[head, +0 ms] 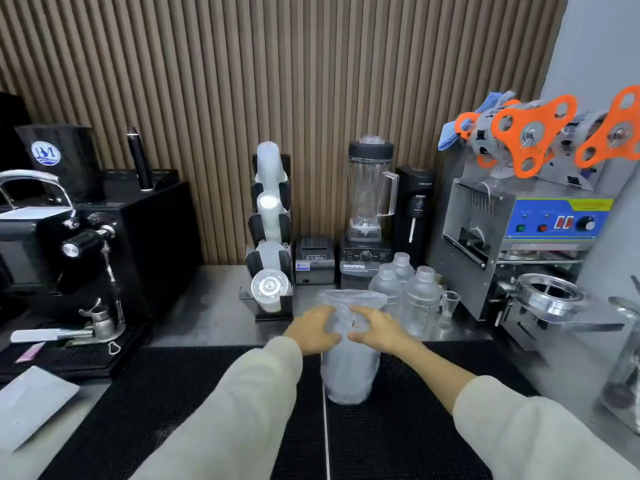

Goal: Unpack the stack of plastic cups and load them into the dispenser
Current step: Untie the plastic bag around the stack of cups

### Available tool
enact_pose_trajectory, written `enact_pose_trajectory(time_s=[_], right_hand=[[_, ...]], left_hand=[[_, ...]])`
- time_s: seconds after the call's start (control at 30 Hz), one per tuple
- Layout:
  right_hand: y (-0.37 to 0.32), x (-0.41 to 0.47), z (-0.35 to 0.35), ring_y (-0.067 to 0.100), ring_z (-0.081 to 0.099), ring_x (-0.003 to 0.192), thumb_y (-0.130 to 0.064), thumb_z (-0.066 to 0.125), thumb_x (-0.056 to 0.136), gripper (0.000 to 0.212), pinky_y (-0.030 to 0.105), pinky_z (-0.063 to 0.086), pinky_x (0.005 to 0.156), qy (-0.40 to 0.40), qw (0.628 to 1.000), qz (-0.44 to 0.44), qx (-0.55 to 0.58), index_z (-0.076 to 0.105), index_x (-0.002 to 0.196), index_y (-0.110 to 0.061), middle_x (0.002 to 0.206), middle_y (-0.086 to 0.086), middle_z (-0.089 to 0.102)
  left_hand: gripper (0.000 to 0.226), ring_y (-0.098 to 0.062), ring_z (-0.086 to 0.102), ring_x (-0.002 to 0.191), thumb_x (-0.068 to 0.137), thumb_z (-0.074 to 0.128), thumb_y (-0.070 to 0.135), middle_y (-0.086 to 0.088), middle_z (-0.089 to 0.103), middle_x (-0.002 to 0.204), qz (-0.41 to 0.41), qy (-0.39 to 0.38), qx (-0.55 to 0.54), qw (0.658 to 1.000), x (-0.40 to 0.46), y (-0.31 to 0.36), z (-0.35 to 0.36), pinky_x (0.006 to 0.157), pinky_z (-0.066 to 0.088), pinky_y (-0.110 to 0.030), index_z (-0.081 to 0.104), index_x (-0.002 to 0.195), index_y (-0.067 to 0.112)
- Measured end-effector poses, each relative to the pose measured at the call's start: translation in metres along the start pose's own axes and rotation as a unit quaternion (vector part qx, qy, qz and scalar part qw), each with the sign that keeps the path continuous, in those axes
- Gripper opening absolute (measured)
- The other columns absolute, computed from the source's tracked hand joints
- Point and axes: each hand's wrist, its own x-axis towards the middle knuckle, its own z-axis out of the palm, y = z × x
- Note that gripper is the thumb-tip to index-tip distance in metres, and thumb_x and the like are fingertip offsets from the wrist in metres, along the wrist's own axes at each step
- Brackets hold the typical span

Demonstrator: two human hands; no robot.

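A stack of clear plastic cups stands upright on the black mat, wrapped in a thin clear plastic bag whose loose top is bunched above it. My left hand grips the bag's left side near the top. My right hand grips its right side. The black cup dispenser stands behind and to the left, with tilted tubes holding cups and lids.
An espresso machine fills the left. A receipt printer, a blender and three clear bottles stand behind the cups. A cup sealing machine with orange wheels takes the right side.
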Motion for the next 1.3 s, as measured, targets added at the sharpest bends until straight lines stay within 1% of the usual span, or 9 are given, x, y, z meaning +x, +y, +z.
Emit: enact_pose_trajectory(time_s=[0.27,0.4,0.57,0.77,0.9,1.03,1.17,1.23,1.3], right_hand=[[0.016,0.01,0.006,0.018,0.05,0.128,-0.032,0.067,0.084,0.056,0.031,0.041,0.106,-0.025,0.998,-0.029,0.049,0.049,0.136,-0.024,0.137,0.001,0.056],[0.02,0.018,0.009,0.016,0.054,0.123,-0.032,0.067,0.083,0.048,0.028,0.043,0.102,-0.02,0.998,-0.026,0.049,0.058,0.129,-0.021,0.133,0.001,0.06],[0.01,0.024,0.008,0.014,0.053,0.125,-0.031,0.068,0.084,0.041,0.023,0.04,0.101,-0.01,0.996,-0.048,0.068,0.063,0.123,-0.019,0.131,0.0,0.062],[-0.045,0.022,0.018,0.017,0.056,0.12,-0.03,0.067,0.085,0.04,0.02,0.042,0.092,-0.008,0.991,-0.078,0.113,0.062,0.124,-0.021,0.129,0.006,0.062],[-0.083,0.022,0.045,0.019,0.059,0.115,-0.03,0.068,0.084,0.04,0.029,0.046,0.095,-0.015,0.99,-0.077,0.116,0.062,0.123,-0.022,0.125,0.006,0.065],[-0.103,0.014,0.078,0.022,0.062,0.104,-0.03,0.061,0.087,0.034,0.026,0.046,0.078,-0.016,0.992,-0.075,0.097,0.063,0.12,-0.02,0.115,0.007,0.068],[-0.108,0.003,0.099,0.022,0.059,0.107,-0.029,0.054,0.092,0.027,0.042,0.049,0.091,-0.013,0.99,-0.077,0.121,0.061,0.116,-0.017,0.113,0.005,0.066],[-0.108,0.0,0.099,0.02,0.053,0.12,-0.029,0.053,0.094,0.035,0.04,0.043,0.103,-0.01,0.987,-0.071,0.144,0.057,0.127,-0.017,0.128,0.004,0.061],[-0.106,-0.004,0.095,0.016,0.047,0.131,-0.027,0.056,0.094,0.043,0.03,0.035,0.111,-0.008,0.984,-0.053,0.169,0.052,0.135,-0.015,0.139,0.001,0.054]], left_hand=[[0.09,-0.018,0.04,0.124,0.062,0.08,0.039,0.004,0.038,0.134,0.01,0.001,-0.094,0.996,0.019,0.002,0.051,0.105,0.038,-0.037,0.029,0.134,0.022],[0.11,-0.02,0.044,0.122,0.053,0.079,0.046,0.004,0.033,0.137,-0.002,0.039,-0.128,0.991,0.013,0.0,0.079,0.102,0.042,-0.036,0.013,0.138,0.028],[0.096,-0.016,0.042,0.13,0.07,0.075,0.031,0.007,0.037,0.145,-0.014,0.135,-0.143,0.98,0.006,-0.004,0.078,0.106,0.037,-0.03,0.015,0.145,0.027],[0.095,-0.018,0.043,0.129,0.072,0.074,0.028,0.007,0.039,0.145,-0.008,0.141,-0.097,0.985,-0.022,-0.037,0.029,0.104,0.038,-0.033,0.015,0.145,0.028],[0.099,-0.021,0.049,0.124,0.069,0.074,0.027,0.001,0.045,0.141,-0.036,0.135,-0.077,0.987,-0.047,-0.069,0.011,0.1,0.042,-0.033,0.013,0.147,0.027],[0.099,-0.017,0.048,0.124,0.068,0.072,0.028,0.002,0.043,0.142,-0.055,0.103,-0.087,0.989,-0.067,-0.089,0.011,0.101,0.041,-0.028,0.012,0.146,0.026],[0.12,-0.009,0.026,0.137,0.064,0.081,0.039,0.01,0.022,0.149,0.001,0.058,-0.102,0.993,-0.073,-0.102,0.014,0.11,0.025,-0.019,-0.002,0.148,0.015],[0.121,-0.003,0.014,0.136,0.067,0.079,0.043,0.014,0.012,0.145,0.019,0.038,-0.106,0.993,-0.074,-0.102,0.011,0.111,0.014,-0.017,-0.004,0.148,0.011],[0.11,-0.007,0.011,0.141,0.072,0.069,0.047,0.009,0.011,0.153,0.025,0.029,-0.118,0.992,-0.075,-0.099,0.005,0.116,0.013,-0.024,0.0,0.149,0.012]])
